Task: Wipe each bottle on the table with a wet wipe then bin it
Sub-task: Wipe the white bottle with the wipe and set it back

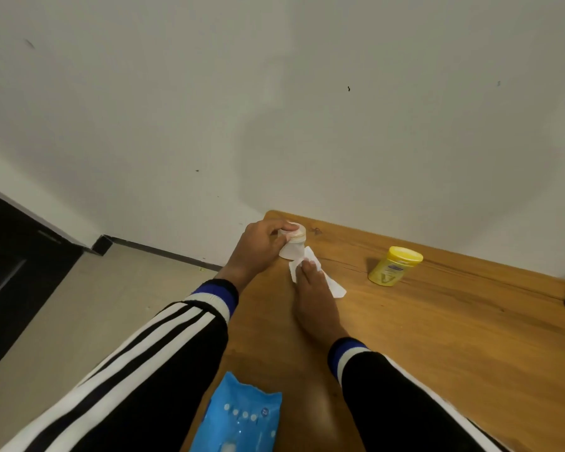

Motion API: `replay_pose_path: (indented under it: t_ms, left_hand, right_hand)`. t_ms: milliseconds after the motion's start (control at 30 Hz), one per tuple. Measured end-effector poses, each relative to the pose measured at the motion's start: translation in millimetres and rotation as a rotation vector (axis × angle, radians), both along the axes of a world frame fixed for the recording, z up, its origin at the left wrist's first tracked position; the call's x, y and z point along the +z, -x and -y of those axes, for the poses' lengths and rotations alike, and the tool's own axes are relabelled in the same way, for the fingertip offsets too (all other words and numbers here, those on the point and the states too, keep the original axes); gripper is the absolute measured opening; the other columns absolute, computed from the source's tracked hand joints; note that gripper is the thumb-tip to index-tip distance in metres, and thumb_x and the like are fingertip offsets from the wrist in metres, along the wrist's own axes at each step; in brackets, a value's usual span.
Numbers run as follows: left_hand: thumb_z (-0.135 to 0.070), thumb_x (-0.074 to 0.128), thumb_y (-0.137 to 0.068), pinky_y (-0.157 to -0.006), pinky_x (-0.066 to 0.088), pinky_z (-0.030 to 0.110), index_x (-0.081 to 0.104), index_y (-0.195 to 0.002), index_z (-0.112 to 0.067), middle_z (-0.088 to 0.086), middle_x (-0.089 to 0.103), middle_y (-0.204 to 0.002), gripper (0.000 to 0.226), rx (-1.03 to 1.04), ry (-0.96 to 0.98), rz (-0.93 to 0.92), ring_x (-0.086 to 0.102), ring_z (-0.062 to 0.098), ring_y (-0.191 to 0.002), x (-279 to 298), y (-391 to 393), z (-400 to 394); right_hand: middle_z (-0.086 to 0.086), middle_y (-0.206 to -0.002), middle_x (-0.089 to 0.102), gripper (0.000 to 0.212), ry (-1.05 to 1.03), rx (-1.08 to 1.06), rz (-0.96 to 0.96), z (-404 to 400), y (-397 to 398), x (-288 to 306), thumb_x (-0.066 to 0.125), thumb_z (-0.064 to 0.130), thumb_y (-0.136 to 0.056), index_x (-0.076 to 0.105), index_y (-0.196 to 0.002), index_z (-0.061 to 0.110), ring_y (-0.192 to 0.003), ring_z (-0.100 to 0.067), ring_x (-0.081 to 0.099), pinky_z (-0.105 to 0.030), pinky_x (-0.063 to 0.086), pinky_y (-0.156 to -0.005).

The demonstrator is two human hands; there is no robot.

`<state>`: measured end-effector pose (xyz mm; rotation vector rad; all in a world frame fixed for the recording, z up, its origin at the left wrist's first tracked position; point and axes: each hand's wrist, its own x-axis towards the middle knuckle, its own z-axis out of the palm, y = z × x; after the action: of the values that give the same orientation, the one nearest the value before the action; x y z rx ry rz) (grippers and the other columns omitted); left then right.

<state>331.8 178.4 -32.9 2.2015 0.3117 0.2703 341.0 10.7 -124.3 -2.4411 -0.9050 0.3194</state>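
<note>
The wooden desk [437, 337] fills the lower right, its far edge against the wall, and all the action sits at its far left corner. Nearest us, the blue wipe pack [242, 415] lies at the near left edge, partly overhanging by the look of it; a brush from either striped sleeve could send it to the floor.

Up at the corner, the left hand [258, 246] curls its fingers around the lid and upper side of the small white bottle [292, 246], closed on it and steadying it. That bottle stands very close to the left edge, so a hard rub from the right could push it off if the hold loosens.

The right hand [310, 288] lies flat, fingers extended and pressing the wet wipe [307, 267] against the bottle's base and the wood. It pins the wipe rather than pinching it, so the damp sheet may bunch or slip out mid-stroke.

The yellow bottle [395, 265] stands apart near the far edge, not yet wiped as I judge it. No bin is in view, so the throw away needs a turn, and a dripping wipe could drop en route.
</note>
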Motion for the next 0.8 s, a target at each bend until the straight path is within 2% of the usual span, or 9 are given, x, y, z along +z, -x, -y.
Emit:
replay_pose_path:
  t_ms: [100, 200, 267, 300, 400, 533, 700, 733, 800]
  left_hand:
    - [-0.011, 0.06, -0.095, -0.093, 0.05, 0.014, 0.073, -0.115, -0.017, -0.003, 0.07, -0.121, 0.025, 0.008, 0.037, -0.019, 0.063, 0.006, -0.11, 0, 1, 0]
    - [-0.012, 0.061, -0.095, -0.088, 0.046, 0.005, 0.073, -0.116, -0.018, -0.003, 0.069, -0.121, 0.024, 0.02, 0.031, -0.054, 0.062, 0.006, -0.107, 2, 1, 0]
    - [-0.013, 0.061, -0.096, -0.084, 0.044, 0.002, 0.073, -0.115, -0.018, -0.003, 0.069, -0.12, 0.023, 0.021, 0.029, -0.076, 0.061, 0.005, -0.104, 5, 0, 0]
    - [-0.012, 0.062, -0.096, -0.084, 0.044, 0.003, 0.073, -0.114, -0.018, -0.003, 0.07, -0.119, 0.023, 0.021, 0.032, -0.084, 0.061, 0.005, -0.103, 7, 0, 1]
    - [-0.009, 0.062, -0.094, -0.091, 0.051, 0.018, 0.073, -0.112, -0.019, -0.002, 0.07, -0.118, 0.024, 0.019, 0.047, -0.113, 0.063, 0.01, -0.104, 13, -2, 0]
    - [-0.005, 0.063, -0.092, -0.099, 0.052, 0.034, 0.073, -0.112, -0.022, -0.002, 0.069, -0.12, 0.027, 0.013, 0.066, -0.153, 0.063, 0.015, -0.111, 19, -1, 2]
    - [-0.001, 0.064, -0.091, -0.116, 0.035, 0.036, 0.066, -0.124, -0.023, 0.004, 0.053, -0.146, 0.04, 0.005, 0.032, -0.154, 0.045, 0.019, -0.138, 27, 4, 11]
    - [0.001, 0.063, -0.091, -0.118, 0.033, 0.038, 0.064, -0.128, -0.025, 0.003, 0.048, -0.15, 0.046, 0.004, 0.025, -0.16, 0.04, 0.02, -0.141, 28, 5, 12]
    - [0.005, 0.061, -0.09, -0.118, 0.031, 0.037, 0.058, -0.135, -0.028, 0.002, 0.043, -0.154, 0.056, -0.005, 0.015, -0.167, 0.037, 0.02, -0.144, 34, 6, 17]
  right_hand:
    - [-0.01, -0.163, 0.019, 0.05, -0.03, 0.082, -0.09, 2, 15, 7, 0.034, 0.007, -0.103, 0.028, -0.153, 0.007, -0.152, -0.022, 0.012, -0.025, -0.004, -0.12]
    - [-0.006, -0.156, 0.037, 0.043, -0.123, 0.075, -0.347, 2, 30, 31, 0.036, 0.014, -0.106, 0.039, -0.149, 0.011, -0.145, -0.018, 0.032, -0.022, 0.018, -0.119]
    - [-0.003, -0.141, 0.053, 0.037, -0.238, -0.045, -0.575, 1, 40, 46, 0.037, 0.022, -0.107, 0.048, -0.141, 0.013, -0.128, -0.011, 0.048, -0.013, 0.031, -0.103]
    - [-0.002, -0.134, 0.057, 0.035, -0.292, -0.132, -0.713, 2, 44, 51, 0.038, 0.025, -0.106, 0.052, -0.136, 0.013, -0.12, -0.01, 0.052, -0.016, 0.035, -0.1]
    - [-0.013, -0.12, 0.067, 0.032, -0.538, -0.375, -1.151, 9, 49, 61, 0.051, 0.03, -0.099, 0.062, -0.118, 0.008, -0.112, -0.031, 0.063, -0.045, 0.049, -0.102]
    - [-0.022, -0.125, 0.064, 0.028, -0.918, -0.605, -1.602, 45, 49, 90, 0.046, 0.018, -0.102, 0.059, -0.12, 0.002, -0.116, -0.034, 0.059, -0.045, 0.045, -0.103]
    - [-0.025, -0.128, 0.063, 0.042, -1.129, -0.613, -1.74, 113, 54, 127, 0.055, 0.014, -0.091, 0.055, -0.13, -0.001, -0.127, -0.035, 0.054, -0.046, 0.036, -0.113]
    - [-0.025, -0.129, 0.062, 0.042, -1.13, -0.617, -1.731, 129, 58, 132, 0.056, 0.012, -0.091, 0.055, -0.131, 0.0, -0.126, -0.036, 0.054, -0.047, 0.034, -0.115]
    - [-0.025, -0.132, 0.06, 0.054, -1.137, -0.656, -1.633, 166, 65, 136, 0.073, 0.009, -0.082, 0.058, -0.133, 0.0, -0.122, -0.038, 0.058, -0.049, 0.038, -0.112]
